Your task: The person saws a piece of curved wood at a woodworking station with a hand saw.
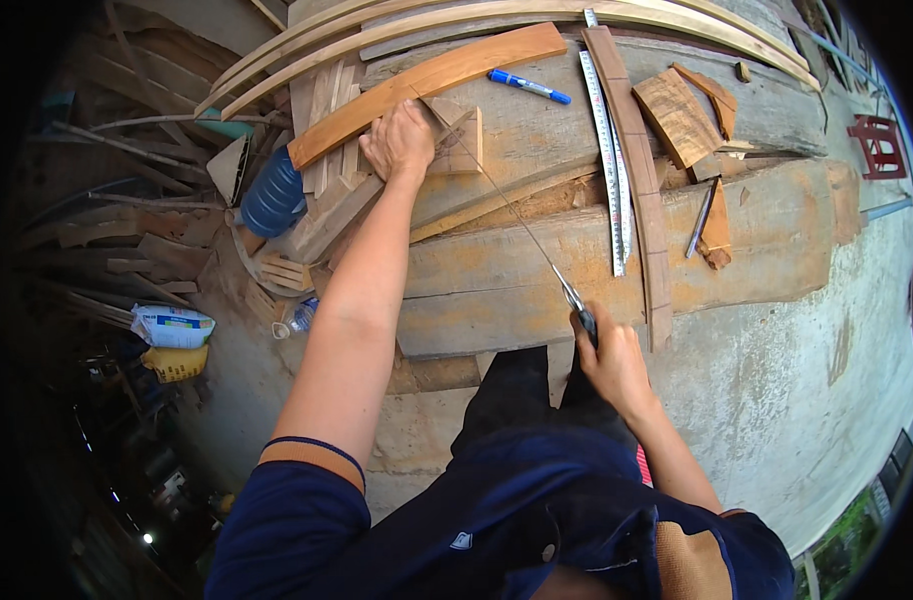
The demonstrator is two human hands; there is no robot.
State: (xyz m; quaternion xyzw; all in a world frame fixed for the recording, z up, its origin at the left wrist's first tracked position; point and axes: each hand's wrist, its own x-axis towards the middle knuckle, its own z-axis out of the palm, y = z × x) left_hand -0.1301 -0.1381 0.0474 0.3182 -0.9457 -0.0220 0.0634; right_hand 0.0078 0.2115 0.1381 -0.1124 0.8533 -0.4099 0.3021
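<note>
My right hand (617, 365) is wrapped round the dark handle of a handsaw (517, 215). The saw's thin blade slants up and left, its far end beside my left hand (399, 142). That hand has bent fingers pressed down on the lower edge of a reddish-brown wooden board (442, 78). Just right of my fingers lies a light wooden block (464, 145), with the blade passing across it. The blade's exact contact with the wood is hard to make out.
Weathered planks (617, 250) form the work surface. On it lie a blue marker (529, 86), a white folding ruler (607, 160), a long brown strip (632, 170), a rough wood block (679, 115) and a pen (699, 222). A blue water jug (274, 195) stands left, near scrap wood.
</note>
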